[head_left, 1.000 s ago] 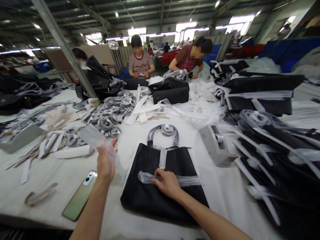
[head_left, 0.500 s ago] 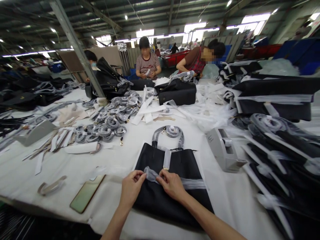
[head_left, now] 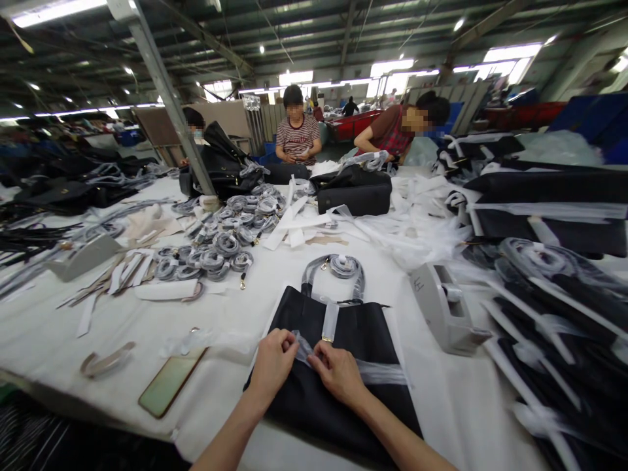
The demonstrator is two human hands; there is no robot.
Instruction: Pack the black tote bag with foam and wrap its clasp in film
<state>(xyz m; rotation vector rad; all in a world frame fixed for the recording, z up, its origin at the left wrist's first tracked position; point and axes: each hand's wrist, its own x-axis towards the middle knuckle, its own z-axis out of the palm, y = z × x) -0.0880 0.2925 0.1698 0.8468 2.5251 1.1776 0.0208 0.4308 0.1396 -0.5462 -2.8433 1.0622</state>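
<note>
A flat black bag [head_left: 343,386] lies on the white table [head_left: 226,314] right in front of me, its wrapped handles [head_left: 338,268] pointing away. A clear plastic strip [head_left: 377,373] runs across the bag's front. My left hand [head_left: 272,363] and my right hand [head_left: 338,373] both pinch the strip's left end, fingers closed, resting on the bag. A white tab with a gold clasp [head_left: 328,324] hangs just beyond my fingers.
A phone [head_left: 171,383] lies left of the bag. A grey tape dispenser [head_left: 444,311] stands to the right. Wrapped black bags [head_left: 559,307] are stacked at the right, coiled straps [head_left: 220,242] at the left middle. Three people work at the far side.
My left hand dropped a clear plastic sheet it held up at the left, came over to the bag and joined my right hand on the strip's end.
</note>
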